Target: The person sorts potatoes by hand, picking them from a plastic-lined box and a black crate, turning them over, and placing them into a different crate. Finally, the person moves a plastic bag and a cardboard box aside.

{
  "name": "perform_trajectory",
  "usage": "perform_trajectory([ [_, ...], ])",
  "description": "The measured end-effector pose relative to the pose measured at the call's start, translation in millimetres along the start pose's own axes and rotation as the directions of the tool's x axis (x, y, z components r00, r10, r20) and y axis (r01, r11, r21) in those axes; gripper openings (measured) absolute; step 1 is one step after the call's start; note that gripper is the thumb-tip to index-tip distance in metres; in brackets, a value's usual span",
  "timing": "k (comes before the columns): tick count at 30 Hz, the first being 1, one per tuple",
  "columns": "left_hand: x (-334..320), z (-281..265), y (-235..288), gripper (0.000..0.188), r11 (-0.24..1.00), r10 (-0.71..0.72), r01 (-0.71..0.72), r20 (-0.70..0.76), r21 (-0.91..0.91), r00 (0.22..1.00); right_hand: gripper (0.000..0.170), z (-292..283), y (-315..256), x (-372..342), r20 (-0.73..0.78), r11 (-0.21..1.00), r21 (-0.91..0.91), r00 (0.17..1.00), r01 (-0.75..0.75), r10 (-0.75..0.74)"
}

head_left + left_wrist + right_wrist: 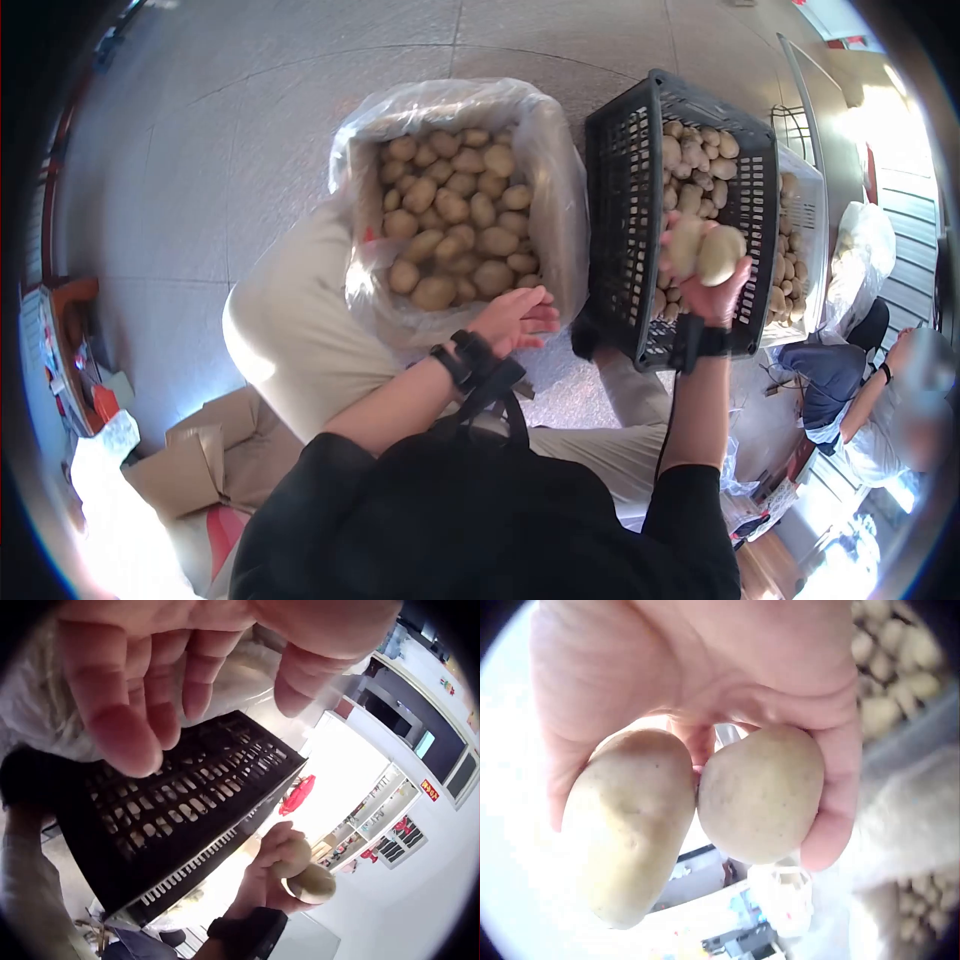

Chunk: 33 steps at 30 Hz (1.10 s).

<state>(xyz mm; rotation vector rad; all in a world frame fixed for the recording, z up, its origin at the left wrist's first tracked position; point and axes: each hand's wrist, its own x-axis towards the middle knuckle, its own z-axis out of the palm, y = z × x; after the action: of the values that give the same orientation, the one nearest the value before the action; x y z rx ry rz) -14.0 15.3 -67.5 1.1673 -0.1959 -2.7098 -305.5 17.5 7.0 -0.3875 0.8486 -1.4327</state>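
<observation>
Two pale potatoes sit side by side in my right hand, whose fingers and thumb curl round them. In the head view that hand is over the black plastic crate, which holds more potatoes. My left hand holds nothing; its fingers are loosely bent near the front right corner of a clear plastic bag. Many potatoes fill the bag, which stands left of the crate. The left wrist view shows the crate's slotted side beyond my fingers.
A white crate with potatoes stands right of the black one. Another person sits at the far right. Brown cardboard lies at the lower left. My knees flank the bag, on a grey floor.
</observation>
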Motion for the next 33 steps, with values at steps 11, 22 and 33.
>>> perform_trajectory([
  [11, -10, -43, -14, 0.043, 0.997, 0.080, -0.078, 0.170, -0.018, 0.982, 0.053, 88, 175, -64, -0.045, 0.945, -0.068, 0.948, -0.319, 0.316],
  [22, -12, -111, -5, 0.029, 0.886, 0.083, -0.227, -0.344, -0.404, 0.935, 0.047, 99, 189, -56, -0.352, 0.942, -0.101, 0.897, -0.321, 0.268],
  [33, 0, -122, -18, 0.016, 0.929, 0.122, -0.272, -0.484, -0.252, 0.866, 0.046, 85, 214, -60, -0.520, 0.714, -0.410, 0.788, -0.568, 0.329],
])
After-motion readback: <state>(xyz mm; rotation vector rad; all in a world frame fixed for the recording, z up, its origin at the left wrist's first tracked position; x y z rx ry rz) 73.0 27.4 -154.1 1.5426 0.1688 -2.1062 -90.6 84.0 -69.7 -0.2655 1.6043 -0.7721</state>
